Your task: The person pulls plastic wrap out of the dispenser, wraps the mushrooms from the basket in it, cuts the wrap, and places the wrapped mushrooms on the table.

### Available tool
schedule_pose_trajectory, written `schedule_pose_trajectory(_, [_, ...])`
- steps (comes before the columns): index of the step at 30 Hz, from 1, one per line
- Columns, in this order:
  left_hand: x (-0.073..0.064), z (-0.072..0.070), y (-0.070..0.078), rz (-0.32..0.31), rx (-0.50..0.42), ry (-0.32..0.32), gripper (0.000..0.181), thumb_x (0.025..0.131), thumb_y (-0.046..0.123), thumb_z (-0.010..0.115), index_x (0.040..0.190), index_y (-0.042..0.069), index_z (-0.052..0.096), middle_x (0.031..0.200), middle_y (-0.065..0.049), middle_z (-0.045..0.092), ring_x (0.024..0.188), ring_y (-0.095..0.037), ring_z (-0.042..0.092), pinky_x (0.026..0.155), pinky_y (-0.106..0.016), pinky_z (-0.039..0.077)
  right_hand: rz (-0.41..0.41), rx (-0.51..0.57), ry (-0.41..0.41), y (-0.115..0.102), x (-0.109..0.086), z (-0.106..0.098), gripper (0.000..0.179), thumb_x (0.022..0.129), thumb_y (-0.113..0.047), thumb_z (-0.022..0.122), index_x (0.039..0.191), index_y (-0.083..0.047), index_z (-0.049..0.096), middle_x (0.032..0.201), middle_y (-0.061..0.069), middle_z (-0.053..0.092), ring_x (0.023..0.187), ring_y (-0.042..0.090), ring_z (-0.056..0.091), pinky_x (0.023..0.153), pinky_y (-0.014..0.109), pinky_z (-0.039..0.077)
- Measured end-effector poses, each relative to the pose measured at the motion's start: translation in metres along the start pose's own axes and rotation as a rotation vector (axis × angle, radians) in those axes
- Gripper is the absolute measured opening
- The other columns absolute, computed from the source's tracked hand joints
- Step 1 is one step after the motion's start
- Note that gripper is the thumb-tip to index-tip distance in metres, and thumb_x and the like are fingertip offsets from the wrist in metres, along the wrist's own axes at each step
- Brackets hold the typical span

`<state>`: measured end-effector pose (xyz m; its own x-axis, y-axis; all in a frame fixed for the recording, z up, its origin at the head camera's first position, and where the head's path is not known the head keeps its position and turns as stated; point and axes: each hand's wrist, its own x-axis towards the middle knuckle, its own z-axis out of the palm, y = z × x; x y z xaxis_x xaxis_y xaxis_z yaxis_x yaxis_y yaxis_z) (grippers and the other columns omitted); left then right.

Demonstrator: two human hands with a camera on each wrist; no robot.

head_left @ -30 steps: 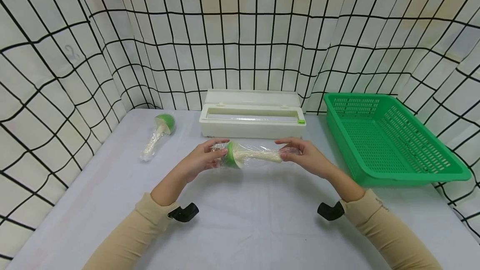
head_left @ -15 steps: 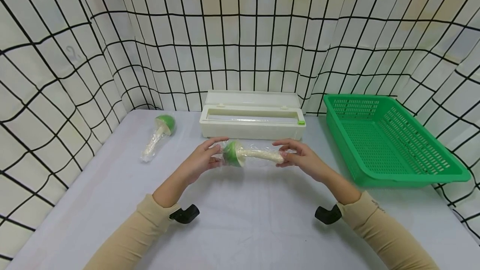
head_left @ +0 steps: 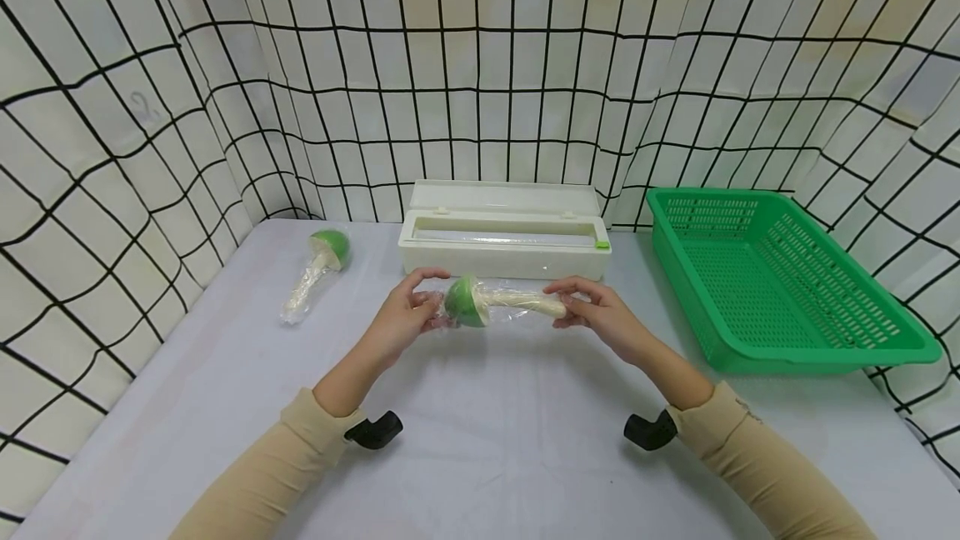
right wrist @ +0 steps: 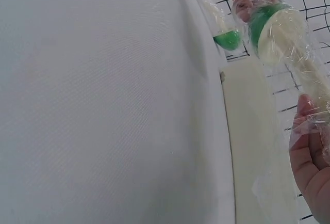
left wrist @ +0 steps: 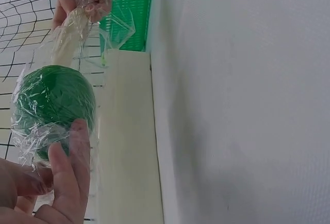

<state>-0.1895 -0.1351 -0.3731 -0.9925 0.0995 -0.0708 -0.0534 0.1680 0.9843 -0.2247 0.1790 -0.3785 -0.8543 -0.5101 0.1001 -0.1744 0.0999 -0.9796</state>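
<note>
A mushroom with a green cap and a cream stem (head_left: 517, 299), wrapped in cling film, is held level between both hands in the head view. My left hand (head_left: 401, 311) pinches the film at the cap end; in the left wrist view its fingers (left wrist: 64, 177) lie against the green cap (left wrist: 54, 97). At the other end my right hand (head_left: 600, 315) grips the stem's tip and the film around it. Crinkled film (right wrist: 309, 82) covers the stem in the right wrist view. Behind the hands stands a white cling film dispenser (head_left: 506, 258) with its lid up.
A second wrapped green-capped mushroom (head_left: 318, 269) lies at the left of the white table (head_left: 480, 457). To the right is a green plastic basket (head_left: 825, 357). Black wire mesh (head_left: 480, 90) over white panels encloses the back and sides.
The right hand has shifted left onto the stem's end, and the loose film tail there is gathered in. The left fingers have slid off the cap to the film end. The mushroom has risen slightly.
</note>
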Motion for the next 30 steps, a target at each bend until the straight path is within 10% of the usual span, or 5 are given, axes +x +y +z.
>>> schedule_pose_trajectory(12, [0.0009,0.0034,0.0014,-0.041,-0.093,0.005,0.040,0.107,0.017,0.053,0.140,-0.006,0.052,0.128,-0.021,0.062,0.094,-0.022,0.071,0.093,-0.032,0.056,0.022,-0.014,0.120,-0.0040,0.0027,0.0029,0.032,0.104,-0.008,0.057,0.127,0.015,0.060,0.121,0.018,0.065,0.088,0.015,0.071,0.088,0.028,0.057])
schedule_pose_trajectory(18, [0.0025,0.0023,0.0003,-0.036,0.086,-0.013,0.068,0.087,0.007,0.082,0.145,-0.001,0.049,0.143,-0.025,0.055,0.125,-0.037,0.058,0.102,-0.046,0.049,0.056,-0.167,0.109,-0.0024,0.0021,0.0025,0.042,0.088,-0.003,0.079,0.128,0.003,0.066,0.131,0.014,0.057,0.098,0.021,0.067,0.080,0.026,0.057])
schedule_pose_trajectory(30, [-0.0034,0.0010,0.0036,0.061,0.244,0.000,0.067,0.084,0.009,0.085,0.143,0.011,0.052,0.122,-0.019,0.066,0.103,-0.026,0.063,0.079,-0.036,0.051,0.023,-0.292,0.139,-0.0097,-0.0044,0.0049,0.035,0.092,-0.003,0.076,0.125,0.000,0.069,0.130,0.016,0.063,0.094,0.024,0.067,0.080,0.035,0.058])
